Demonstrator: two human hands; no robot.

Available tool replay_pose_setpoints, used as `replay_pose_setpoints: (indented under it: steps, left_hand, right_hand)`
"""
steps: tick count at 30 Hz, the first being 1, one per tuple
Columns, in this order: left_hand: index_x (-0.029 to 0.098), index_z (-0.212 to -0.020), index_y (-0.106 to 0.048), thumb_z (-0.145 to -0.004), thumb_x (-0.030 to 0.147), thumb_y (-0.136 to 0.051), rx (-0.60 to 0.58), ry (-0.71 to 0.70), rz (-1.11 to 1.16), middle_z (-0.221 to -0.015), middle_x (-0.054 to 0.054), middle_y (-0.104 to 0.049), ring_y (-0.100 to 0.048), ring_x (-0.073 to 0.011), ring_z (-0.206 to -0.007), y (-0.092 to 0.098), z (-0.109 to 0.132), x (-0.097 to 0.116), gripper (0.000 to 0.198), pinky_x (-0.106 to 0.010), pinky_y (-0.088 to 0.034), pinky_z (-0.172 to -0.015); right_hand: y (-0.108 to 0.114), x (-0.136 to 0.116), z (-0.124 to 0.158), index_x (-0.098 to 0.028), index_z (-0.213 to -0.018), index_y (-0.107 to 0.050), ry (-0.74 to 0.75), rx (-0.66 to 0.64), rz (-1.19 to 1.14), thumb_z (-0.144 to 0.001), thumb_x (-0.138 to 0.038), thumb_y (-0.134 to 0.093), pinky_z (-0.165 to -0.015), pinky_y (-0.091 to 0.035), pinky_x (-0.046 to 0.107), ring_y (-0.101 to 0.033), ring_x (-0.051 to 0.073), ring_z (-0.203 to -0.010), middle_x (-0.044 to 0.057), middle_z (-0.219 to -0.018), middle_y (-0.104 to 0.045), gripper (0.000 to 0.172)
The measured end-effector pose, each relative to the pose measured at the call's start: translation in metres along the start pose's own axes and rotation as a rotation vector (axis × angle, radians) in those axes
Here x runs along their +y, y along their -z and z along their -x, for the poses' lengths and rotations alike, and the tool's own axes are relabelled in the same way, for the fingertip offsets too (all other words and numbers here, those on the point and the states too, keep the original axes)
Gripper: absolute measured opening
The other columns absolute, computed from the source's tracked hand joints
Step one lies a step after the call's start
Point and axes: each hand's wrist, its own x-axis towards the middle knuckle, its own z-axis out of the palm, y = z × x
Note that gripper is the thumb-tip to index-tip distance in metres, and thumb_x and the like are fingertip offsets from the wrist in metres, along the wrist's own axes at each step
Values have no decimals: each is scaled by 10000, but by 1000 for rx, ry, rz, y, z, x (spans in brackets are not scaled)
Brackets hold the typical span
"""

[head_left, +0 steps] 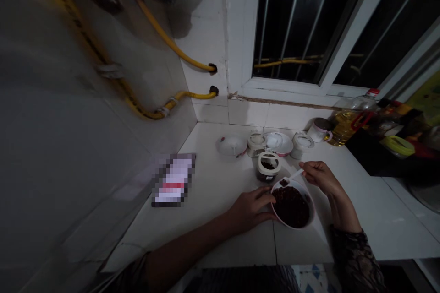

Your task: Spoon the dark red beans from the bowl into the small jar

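Observation:
My left hand grips the left rim of a white bowl, thumb and fingers closed against its side. Dark reddish-brown chili flakes, as they appear, fill much of the bowl. In my right hand is the handle of a small white spoon, pinched between thumb and fingers. Its scoop, with some of the dark flakes in it, is over the bowl's far left rim. Just beyond the bowl stands a small jar with a pale rim and dark contents.
Behind are two seasoning jars, a shallow bowl and a white bowl. A mug, an oil bottle and a black box line the right. A blurred-out phone-like object lies left. Yellow pipes run along the wall.

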Motion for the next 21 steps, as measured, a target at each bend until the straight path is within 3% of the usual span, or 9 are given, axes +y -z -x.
replay_pose_setpoints:
  steps: [5,9,12,15,18,21]
  left_hand:
    - [188,-1054,-579,-878,483,-547,16,-8,16,-1238,-131,-574,-596,-219,-1126,1,0,1,345,-301,-517,-896]
    - [193,-1053,-580,-875,489,-549,15,-6,17,-1239,-125,-572,-597,-213,-1123,1,-1,1,347,-298,-515,-903]
    - [191,-1055,-582,-872,492,-550,8,7,12,-1237,-127,-574,-603,-217,-1115,0,0,1,354,-301,-518,-897]
    - [192,-1062,-582,-870,480,-563,-1,16,14,-1238,-123,-576,-599,-218,-1121,0,-1,1,347,-300,-515,-903]
    - [196,-1066,-582,-871,471,-570,-13,20,16,-1245,-117,-572,-594,-213,-1127,1,-1,2,337,-300,-511,-911]
    - [196,-1058,-582,-871,478,-566,-4,17,22,-1237,-115,-576,-594,-214,-1129,2,-1,2,338,-300,-515,-905]
  right_hand:
    - [-10,-7,-7,-174,-521,-518,172,280,-31,-678,-622,-628,-357,-138,214,-201,48,-349,-86,-387,-279,488]
    - [-25,-8,-5,-160,-555,-572,483,533,251,-821,-540,-533,-406,-266,222,-337,77,-389,-42,-425,-401,466]
    - [-35,-3,-3,-149,-629,-635,758,512,576,-892,-425,-503,-501,-363,228,-489,108,-475,18,-536,-577,404]
    - [-40,0,-2,-153,-656,-661,956,437,825,-907,-363,-513,-545,-382,239,-536,127,-512,50,-573,-632,359]
    - [-34,-3,1,-161,-660,-656,956,477,777,-912,-370,-504,-548,-390,241,-537,129,-521,50,-576,-632,361]
    - [-19,-9,8,-170,-619,-620,740,474,575,-894,-449,-494,-518,-383,238,-488,122,-500,25,-543,-579,412]
